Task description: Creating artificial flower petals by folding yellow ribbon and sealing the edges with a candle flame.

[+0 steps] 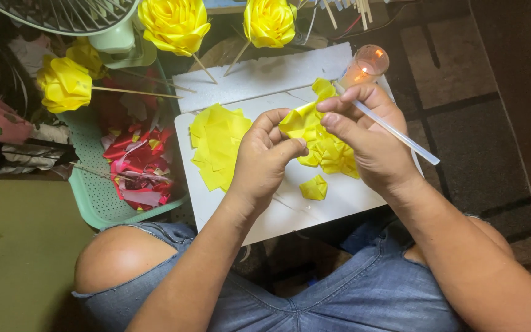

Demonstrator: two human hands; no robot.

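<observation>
Fingers of the left hand [265,157] and right hand [364,132] pinch a yellow petal [299,122], while the right hand also grips a glue stick [401,136] slanting from upper left to lower right.

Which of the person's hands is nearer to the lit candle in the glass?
Right. The right hand, holding a glue stick, sits just below the candle. The left hand is farther away, pinching a yellow ribbon piece.

My white foam board [345,200] carries flat yellow ribbon squares [216,144], folded yellow petals [330,157], and a lit candle glass [365,64].
</observation>
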